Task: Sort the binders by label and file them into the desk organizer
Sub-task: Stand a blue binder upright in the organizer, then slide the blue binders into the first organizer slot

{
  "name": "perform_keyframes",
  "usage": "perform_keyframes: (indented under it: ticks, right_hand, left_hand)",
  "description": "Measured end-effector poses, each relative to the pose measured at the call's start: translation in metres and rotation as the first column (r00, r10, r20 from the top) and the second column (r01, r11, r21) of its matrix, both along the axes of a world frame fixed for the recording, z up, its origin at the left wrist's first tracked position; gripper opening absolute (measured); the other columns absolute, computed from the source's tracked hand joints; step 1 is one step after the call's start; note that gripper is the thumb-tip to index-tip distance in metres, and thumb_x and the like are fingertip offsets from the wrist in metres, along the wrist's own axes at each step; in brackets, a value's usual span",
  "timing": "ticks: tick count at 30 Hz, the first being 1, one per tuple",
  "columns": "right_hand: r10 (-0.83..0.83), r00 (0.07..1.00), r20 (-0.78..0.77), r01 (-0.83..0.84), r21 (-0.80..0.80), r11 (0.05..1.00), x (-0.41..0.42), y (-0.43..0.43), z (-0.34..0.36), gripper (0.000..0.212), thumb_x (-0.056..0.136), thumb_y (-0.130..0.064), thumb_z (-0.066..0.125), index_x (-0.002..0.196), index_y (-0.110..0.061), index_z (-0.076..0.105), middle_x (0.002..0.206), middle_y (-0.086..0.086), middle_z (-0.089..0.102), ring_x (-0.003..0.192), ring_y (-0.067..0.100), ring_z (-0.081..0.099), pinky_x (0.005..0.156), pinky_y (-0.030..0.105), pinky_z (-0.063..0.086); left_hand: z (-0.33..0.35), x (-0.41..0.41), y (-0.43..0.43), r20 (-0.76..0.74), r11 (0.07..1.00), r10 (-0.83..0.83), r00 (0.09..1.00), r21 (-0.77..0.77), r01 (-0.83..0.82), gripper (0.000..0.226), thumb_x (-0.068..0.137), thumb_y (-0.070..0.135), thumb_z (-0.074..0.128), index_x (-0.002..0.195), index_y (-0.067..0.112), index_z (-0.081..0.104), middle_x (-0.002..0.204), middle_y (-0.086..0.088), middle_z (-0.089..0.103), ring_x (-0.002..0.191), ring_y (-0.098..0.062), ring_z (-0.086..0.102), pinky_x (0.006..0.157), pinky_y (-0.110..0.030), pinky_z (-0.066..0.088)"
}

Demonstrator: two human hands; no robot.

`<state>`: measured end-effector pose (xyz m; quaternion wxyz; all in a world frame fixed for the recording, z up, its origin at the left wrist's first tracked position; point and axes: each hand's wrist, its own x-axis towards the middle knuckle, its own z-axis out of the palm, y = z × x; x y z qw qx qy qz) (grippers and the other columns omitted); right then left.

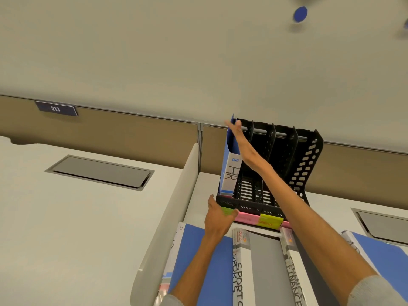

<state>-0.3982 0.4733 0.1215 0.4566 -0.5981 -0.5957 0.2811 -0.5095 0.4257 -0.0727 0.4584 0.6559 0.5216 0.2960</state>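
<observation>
Right hand (235, 132) reached across to the top rear corner of the HR binder (231, 168), fingers pressed over its upper edge; whether they truly pinched the cover, cannot tell. Binder stood upright in the leftmost slot of the black desk organizer (309, 164), spine label facing out, other slots looked empty. Left hand (217, 219) rested against the organizer's front left corner, fingers loosely curled, holding nothing, likely steadying the rack. Coloured sticky labels (268, 221) ran along the organizer's front lip, text too blurred to read. Organizer sat toward the back of the desk (88, 228), beside a pale divider (167, 217). At the near edge lay the SPORTS binder (239, 270), FINANCE binder (293, 270), and two blue binders, one left (194, 261), one right (379, 255), labels unclear. Judgement: binders looked stiff, boxy, smooth-covered, moderately heavy if full; best taken by the spine or top edge with a full grasp, slid in upright. One filed, four left.
</observation>
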Motion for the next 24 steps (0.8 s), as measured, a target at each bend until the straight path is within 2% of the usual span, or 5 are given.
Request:
perform_keyframes:
  ticks: [4, 7, 10, 19, 24]
  right_hand:
    - [-0.151, 0.939, -0.310, 0.193, 0.111, 0.975, -0.006, -0.030, -0.017, 0.070, 0.091, -0.069, 0.017, 0.151, -0.033, 0.022, 0.150, -0.019, 0.032, 0.121, -0.005, 0.036, 0.099, 0.021, 0.027]
    - [-0.304, 0.888, -0.346, 0.360, 0.107, 0.927, -0.019, -0.056, -0.048, 0.051, 0.103, -0.049, 0.022, 0.150, -0.029, 0.022, 0.149, -0.009, 0.033, 0.121, 0.002, 0.034, 0.095, 0.028, 0.032]
    - [-0.321, 0.876, -0.361, 0.356, 0.033, 0.934, -0.033, -0.089, -0.079, 0.045, 0.104, -0.046, 0.025, 0.144, -0.026, 0.030, 0.128, -0.012, 0.043, 0.106, -0.005, 0.046, 0.078, 0.013, 0.036]
    - [-0.203, 0.972, -0.117, 0.174, -0.217, 0.961, -0.081, -0.173, -0.164, 0.032, 0.102, -0.046, 0.033, 0.119, -0.024, 0.050, 0.113, -0.003, 0.053, 0.105, 0.014, 0.049, 0.087, 0.027, 0.035]
    - [-0.134, 0.990, -0.045, 0.116, -0.287, 0.951, -0.112, -0.209, -0.199, 0.036, 0.102, -0.038, 0.041, 0.124, -0.013, 0.054, 0.131, 0.004, 0.055, 0.118, 0.019, 0.051, 0.096, 0.030, 0.039]
  left_hand:
    - [-0.004, -0.027, -0.031, -0.024, 0.997, 0.064, 0.998, 0.041, -0.063, 0.091, 0.083, 0.033, 0.072, 0.150, 0.009, 0.015, 0.148, -0.009, 0.040, 0.131, -0.024, 0.047, 0.103, -0.032, 0.042]
    - [-0.005, -0.053, -0.056, -0.062, 0.992, 0.123, 0.990, 0.050, -0.120, 0.083, 0.087, 0.031, 0.068, 0.149, 0.009, 0.019, 0.152, -0.009, 0.035, 0.135, -0.024, 0.040, 0.106, -0.030, 0.038]
    - [-0.006, -0.077, -0.078, -0.112, 0.991, 0.119, 0.987, 0.079, -0.111, 0.077, 0.090, 0.028, 0.064, 0.151, 0.008, 0.020, 0.155, -0.007, 0.031, 0.140, -0.023, 0.034, 0.113, -0.033, 0.032]
    - [-0.004, -0.130, -0.140, -0.194, 0.975, 0.151, 0.969, 0.188, -0.115, 0.057, 0.089, 0.017, 0.061, 0.139, 0.010, 0.037, 0.141, -0.007, 0.045, 0.128, -0.025, 0.046, 0.101, -0.033, 0.041]
    - [-0.016, -0.157, -0.176, -0.394, 0.959, 0.159, 0.905, 0.278, -0.047, 0.057, 0.089, 0.021, 0.058, 0.141, 0.013, 0.036, 0.143, -0.002, 0.042, 0.129, -0.022, 0.043, 0.104, -0.035, 0.035]
